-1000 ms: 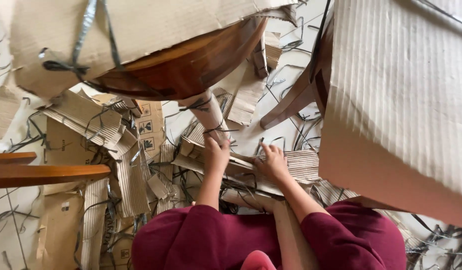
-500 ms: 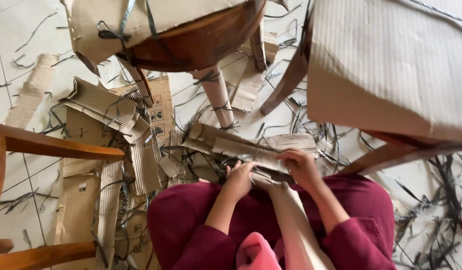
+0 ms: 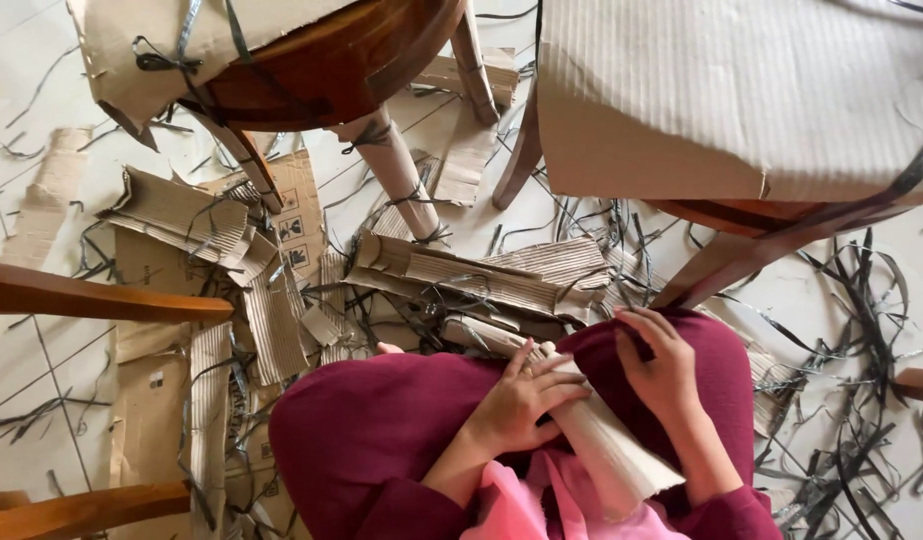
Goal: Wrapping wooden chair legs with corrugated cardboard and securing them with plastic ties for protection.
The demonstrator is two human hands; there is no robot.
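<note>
Head view, looking down at our lap. We sit with knees covered in maroon cloth (image 3: 382, 420); a pink cloth (image 3: 527, 505) shows at the bottom edge.

Left hand (image 3: 527, 400): fingers half curled and laid over a long strip of corrugated cardboard (image 3: 607, 445), thumb side hidden beneath; we see contact on top, a loose grasp rather than a tight fist. A ring shows on one finger.

Right hand (image 3: 662, 365): fingers bent, fingertips pressed onto the maroon cloth over the right knee, just beside the strip's right edge. We cannot tell whether it pinches anything.

The strip lies across the lap, running from near the floor pile between the knees down toward the lower right, its free end ragged and pale.

Floor: pale tiles (image 3: 22, 160) strewn with torn cardboard pieces (image 3: 462, 275) and many dark plastic straps (image 3: 862, 330). A flattened printed carton (image 3: 292, 215) lies left of centre.

Above: a wooden chair (image 3: 332, 70) partly wrapped in cardboard and tied with straps, one leg (image 3: 402, 180) also wrapped. At upper right, a large corrugated sheet (image 3: 732, 90) covers another chair. Wooden rails (image 3: 92, 295) cross the left edge.
</note>
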